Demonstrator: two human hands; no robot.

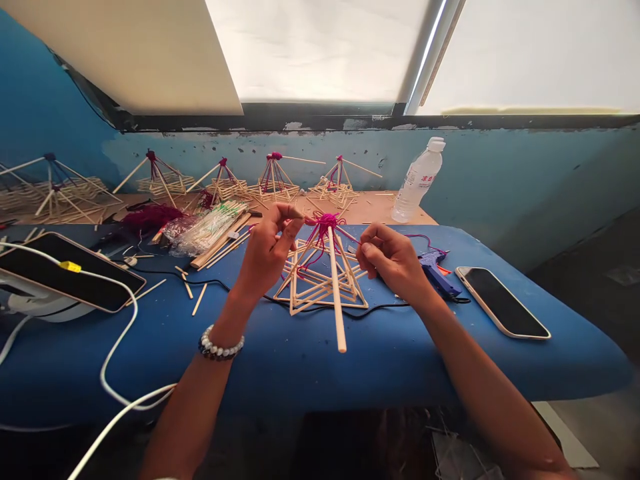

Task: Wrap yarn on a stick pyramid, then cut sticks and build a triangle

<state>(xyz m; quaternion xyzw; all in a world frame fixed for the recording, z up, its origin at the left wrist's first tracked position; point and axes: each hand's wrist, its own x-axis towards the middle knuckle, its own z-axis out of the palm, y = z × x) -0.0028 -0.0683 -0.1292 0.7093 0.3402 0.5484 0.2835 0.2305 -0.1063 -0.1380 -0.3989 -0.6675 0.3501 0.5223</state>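
A small frame of wooden sticks (327,303) stands on the blue table in front of me, its upper sticks meeting under a knot of magenta yarn (327,222). One thicker stick (337,293) juts from the knot toward me. My left hand (273,247) is closed just left of the knot, pinching magenta yarn between thumb and forefinger. To the right, my right hand (387,253) is closed in a pinch on a thin strand of yarn stretched from the knot. Loose yarn hangs down inside the frame.
Similar stick frames (277,183) line the back. A water bottle (419,180) stands behind right. A blue glue gun (440,275) and a phone (503,302) lie at right. At left are bagged sticks (210,230), a tablet (65,270) and a white cable (117,337).
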